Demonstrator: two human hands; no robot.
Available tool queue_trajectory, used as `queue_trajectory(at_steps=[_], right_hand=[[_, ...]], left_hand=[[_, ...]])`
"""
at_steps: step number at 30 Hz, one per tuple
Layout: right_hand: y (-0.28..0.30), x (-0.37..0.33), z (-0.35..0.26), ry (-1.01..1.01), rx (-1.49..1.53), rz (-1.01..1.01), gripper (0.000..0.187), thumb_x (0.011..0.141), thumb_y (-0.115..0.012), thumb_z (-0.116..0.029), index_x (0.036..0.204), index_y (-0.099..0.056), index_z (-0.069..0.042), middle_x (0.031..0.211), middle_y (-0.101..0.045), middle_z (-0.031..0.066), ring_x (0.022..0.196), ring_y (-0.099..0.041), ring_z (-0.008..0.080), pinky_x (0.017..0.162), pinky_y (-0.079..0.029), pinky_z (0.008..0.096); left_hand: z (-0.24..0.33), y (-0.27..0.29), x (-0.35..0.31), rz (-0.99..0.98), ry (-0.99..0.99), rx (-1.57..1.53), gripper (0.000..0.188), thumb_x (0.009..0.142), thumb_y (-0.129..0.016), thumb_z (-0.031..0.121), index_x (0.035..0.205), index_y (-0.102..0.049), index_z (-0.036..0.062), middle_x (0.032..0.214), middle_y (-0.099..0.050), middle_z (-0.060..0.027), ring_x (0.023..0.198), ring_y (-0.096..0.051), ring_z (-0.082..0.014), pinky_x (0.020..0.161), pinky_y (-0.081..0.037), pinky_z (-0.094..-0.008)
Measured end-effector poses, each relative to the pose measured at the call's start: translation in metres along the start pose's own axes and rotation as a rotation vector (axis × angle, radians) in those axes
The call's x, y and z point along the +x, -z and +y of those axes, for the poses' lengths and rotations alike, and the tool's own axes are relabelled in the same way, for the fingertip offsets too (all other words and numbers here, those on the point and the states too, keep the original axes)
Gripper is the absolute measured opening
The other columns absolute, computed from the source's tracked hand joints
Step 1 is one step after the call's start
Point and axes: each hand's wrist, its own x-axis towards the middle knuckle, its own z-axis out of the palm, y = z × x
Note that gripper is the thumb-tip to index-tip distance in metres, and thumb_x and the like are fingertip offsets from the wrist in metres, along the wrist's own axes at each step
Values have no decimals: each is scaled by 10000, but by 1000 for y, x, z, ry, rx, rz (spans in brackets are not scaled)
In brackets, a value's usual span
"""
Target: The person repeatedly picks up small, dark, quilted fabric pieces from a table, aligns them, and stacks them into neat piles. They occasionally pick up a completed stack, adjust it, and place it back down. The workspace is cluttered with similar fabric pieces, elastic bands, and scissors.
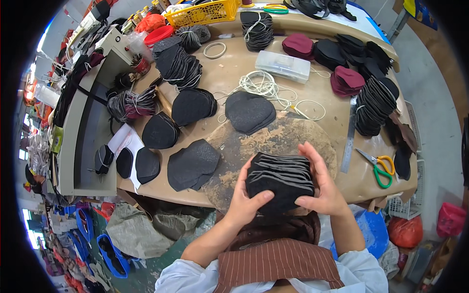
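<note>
hands [245, 194] gripping black stack [281, 183] from both sides; clear box [282, 66] on table [220, 73], contents unclear; yellow basket [201, 14] beyond.

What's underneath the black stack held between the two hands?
The round, worn slab shows beyond and beside the black stack. Directly underneath is covered by the stack, the left hand and the right hand, so contact with the slab can't be told.

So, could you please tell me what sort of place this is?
Probably a workshop for cut soft goods: there is a stack of flat black, grey-edged pieces, with orange-and-green-handled scissors and a long silver metal ruler lying on the tan-covered bench.
</note>
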Motion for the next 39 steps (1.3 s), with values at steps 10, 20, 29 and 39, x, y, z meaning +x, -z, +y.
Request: queue_trajectory(at_steps=[10, 20, 29, 39], right_hand=[[-6, 4, -12, -134, 122, 90, 888, 733, -767, -96, 1443, -245, 15, 1302, -472, 135, 1206, -470, 205, 1032, -361, 324], [132, -2, -2, 13, 818, 359, 523, 903, -569, -235, 1348, -437, 6, 1297, -522, 152, 1204, -517, 249, 1055, -374, 385], [115, 20, 17, -150, -713, 463, 475, 889, -596, -80, 1342, -464, -33, 1289, -487, 85, 1163, -473, 173, 995, -349, 279], [91, 23, -15, -81, -1291, 361, 466, 869, -625, -96, 1311, -496, -26, 1188, -505, 156, 1107, -510, 302, 953, -394, 347]], left_hand=[[4, -20, 7, 117, 90, 36, 783, 852, -678, 79, 1448, -175, 13, 1325, -440, -138, 1213, -464, -196, 1026, -385, -345], [31, 2, -12, -262, -159, 875, 579, 800, -725, 107, 1317, -471, 46, 1283, -493, -176, 1189, -508, -295, 967, -429, -361], [47, 52, -41, -74, -359, 1190, 386, 734, -762, 65, 1097, -634, 44, 1109, -619, -120, 1040, -611, -287, 891, -503, -365], [75, 120, 13, 2, -564, 1612, 342, 704, -758, 95, 1032, -663, 82, 1101, -650, -69, 1079, -606, -250, 930, -474, -387]])
